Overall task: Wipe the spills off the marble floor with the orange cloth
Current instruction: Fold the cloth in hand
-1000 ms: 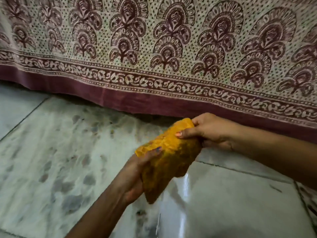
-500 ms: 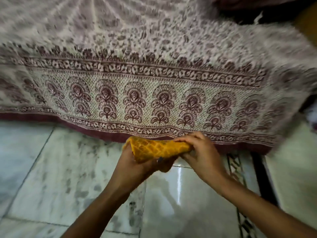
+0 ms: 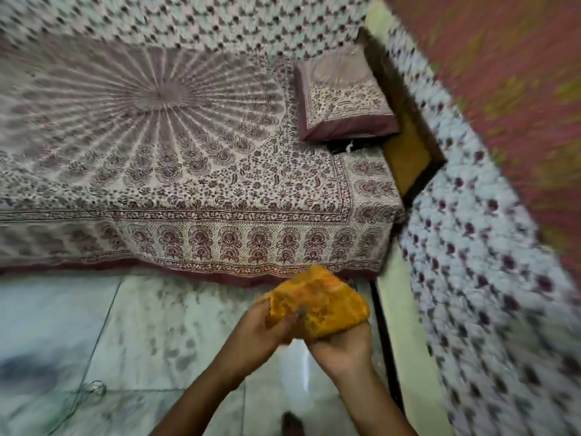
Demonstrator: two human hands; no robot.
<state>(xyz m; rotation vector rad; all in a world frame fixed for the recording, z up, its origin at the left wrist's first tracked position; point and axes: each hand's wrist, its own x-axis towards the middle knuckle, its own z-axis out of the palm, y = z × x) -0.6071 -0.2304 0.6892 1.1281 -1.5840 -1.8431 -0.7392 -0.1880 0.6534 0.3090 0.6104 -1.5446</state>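
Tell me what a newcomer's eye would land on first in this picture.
The bright orange cloth at lower centre stands out first, bunched between the left hand and the right hand above the marble floor. Behind it, the maroon-printed bed sheet with its big sunburst fills the upper left, and a matching pillow lies at its right end.

Head view, downward onto marble floor [image 3: 141, 325]

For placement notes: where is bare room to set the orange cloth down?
The marble floor left of the left hand, between the bedspread hem and a small clear object; also the bed top left of the pillow. Crowded rightward, by the cream ledge.
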